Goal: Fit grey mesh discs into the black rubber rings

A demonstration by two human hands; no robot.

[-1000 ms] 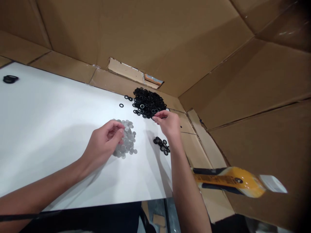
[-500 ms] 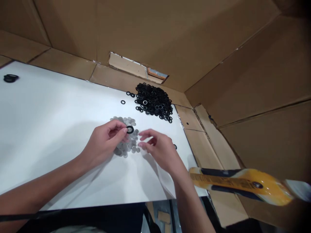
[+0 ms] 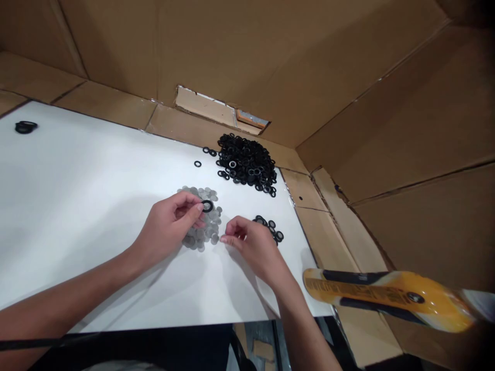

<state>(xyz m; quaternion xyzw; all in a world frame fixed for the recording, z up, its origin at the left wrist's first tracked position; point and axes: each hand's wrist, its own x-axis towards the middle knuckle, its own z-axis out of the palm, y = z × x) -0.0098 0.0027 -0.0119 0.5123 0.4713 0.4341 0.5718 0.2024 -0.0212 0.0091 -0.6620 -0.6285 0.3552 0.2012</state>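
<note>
My left hand (image 3: 170, 226) pinches a black rubber ring (image 3: 208, 206) between thumb and fingertips, just above a small pile of grey round discs (image 3: 203, 232) on the white table (image 3: 85, 206). My right hand (image 3: 251, 247) is curled beside the disc pile, its thumb and forefinger pressed together at the pile's right edge; what they hold is too small to make out. A big heap of black rings (image 3: 247, 165) lies at the far side, and a small cluster of black rings (image 3: 270, 229) sits right of my right hand.
Brown cardboard walls (image 3: 270, 62) surround the table at the back and right. A yellow and black tool (image 3: 386, 299) lies on cardboard at the lower right. Loose black rings (image 3: 198, 164) lie left of the heap, and a black item (image 3: 25, 127) sits at the far left.
My right hand came back from the black heap and passed a ring to my left hand, then drew in and pinched at the disc pile. The view shifted slightly.
</note>
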